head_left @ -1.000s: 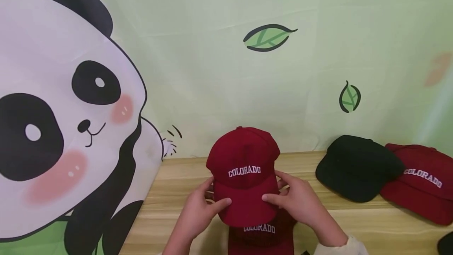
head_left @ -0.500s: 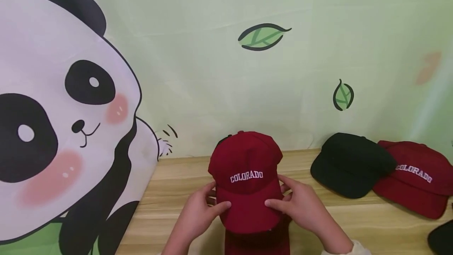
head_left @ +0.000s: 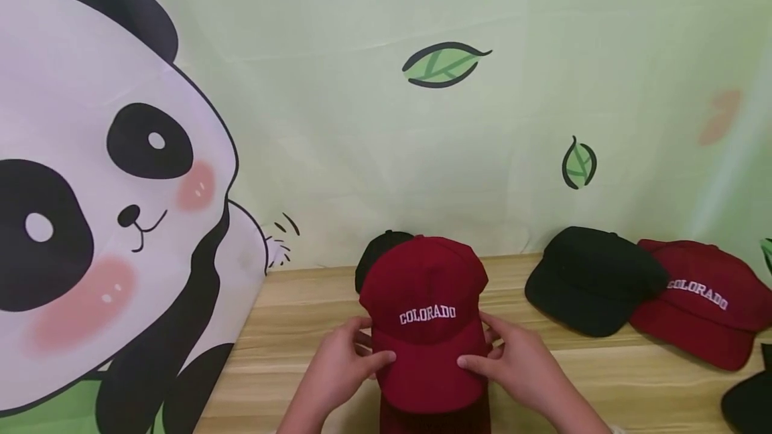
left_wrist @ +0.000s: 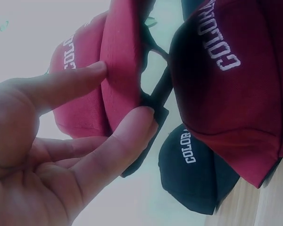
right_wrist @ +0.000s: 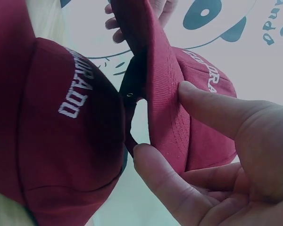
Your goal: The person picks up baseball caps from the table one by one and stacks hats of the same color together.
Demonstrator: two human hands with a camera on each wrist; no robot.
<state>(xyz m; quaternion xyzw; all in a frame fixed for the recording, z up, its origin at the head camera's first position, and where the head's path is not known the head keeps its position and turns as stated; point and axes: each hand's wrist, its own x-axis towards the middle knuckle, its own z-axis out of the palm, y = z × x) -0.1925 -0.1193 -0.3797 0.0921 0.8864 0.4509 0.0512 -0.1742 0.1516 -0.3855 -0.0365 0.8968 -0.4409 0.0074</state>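
A dark red baseball cap with white COLORADO lettering is held up between both hands, brim toward the person. My left hand pinches the brim's left side, thumb on top and fingers beneath. On the other side my right hand grips it the same way. Close under it sits a second red cap, mostly hidden in the head view; both wrist views show this lower cap with its lettering. Inside the held cap, the right wrist view shows a dark lining and back strap.
Behind the held cap is a black cap, partly covered. To the right, another black cap overlaps a red COLORADO cap on the wooden table. A dark cap shows at the right edge. A panda-printed backdrop stands behind.
Both hands have lowered the held red cap toward the person, over the lower red cap, covering its lettering in the head view. The black cap behind has come into sight.
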